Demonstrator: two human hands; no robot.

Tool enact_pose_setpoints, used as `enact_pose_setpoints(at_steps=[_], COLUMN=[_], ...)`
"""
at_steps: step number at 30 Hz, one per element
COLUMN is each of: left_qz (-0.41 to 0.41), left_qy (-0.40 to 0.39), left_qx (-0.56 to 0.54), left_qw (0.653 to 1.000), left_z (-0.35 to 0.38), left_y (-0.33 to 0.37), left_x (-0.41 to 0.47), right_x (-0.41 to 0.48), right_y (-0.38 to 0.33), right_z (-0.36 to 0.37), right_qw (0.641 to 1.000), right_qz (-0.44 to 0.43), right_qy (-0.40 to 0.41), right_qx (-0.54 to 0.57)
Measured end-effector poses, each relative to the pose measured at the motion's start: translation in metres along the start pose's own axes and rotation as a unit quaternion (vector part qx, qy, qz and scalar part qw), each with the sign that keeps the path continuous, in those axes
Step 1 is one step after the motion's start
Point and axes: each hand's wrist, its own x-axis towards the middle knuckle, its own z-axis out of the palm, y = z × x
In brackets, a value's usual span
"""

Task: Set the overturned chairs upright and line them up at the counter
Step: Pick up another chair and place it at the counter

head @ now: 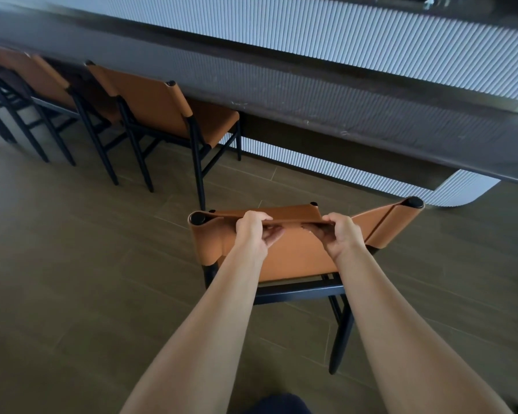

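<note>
A chair (296,258) with a tan leather back and black frame stands upright just in front of me, a short way out from the counter (341,121). My left hand (256,231) and my right hand (340,234) both grip the top edge of its backrest, side by side near the middle. Two more tan chairs (153,106) (39,76) stand upright in a row at the counter to the left, their seats tucked under its dark top.
The long counter has a ribbed pale front (371,43) and a rounded end (461,189) at the right. Brown tiled floor (87,264) spreads open to the left and behind the held chair. A gap lies between the nearest lined-up chair and the counter's end.
</note>
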Motion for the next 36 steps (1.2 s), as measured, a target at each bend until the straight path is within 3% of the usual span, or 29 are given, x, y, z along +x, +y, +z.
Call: enact_pose_setpoints(at_steps=[12,19,30,36], left_qz=[0.017,-0.025,-0.022,-0.031], left_qy=[0.081,0.092,0.103,0.098], left_qx=[0.028,0.081,0.08,0.088], left_qw=[0.996,0.992,0.991,0.991], left_z=[0.042,0.064,0.066,0.073], left_y=[0.044,0.071,0.085,0.1], left_x=[0.03,0.043,0.07,0.076], right_x=[0.03,0.049,0.065,0.081], right_y=[-0.024,-0.044,-0.057,-0.074], right_z=[0.043,0.067,0.082,0.104], right_qw=[1.0,0.999,0.995,0.984], right_qz=[0.008,0.033,0.055,0.097], right_qy=[-0.018,-0.037,-0.069,-0.043], right_qx=[0.02,-0.001,-0.036,-0.142])
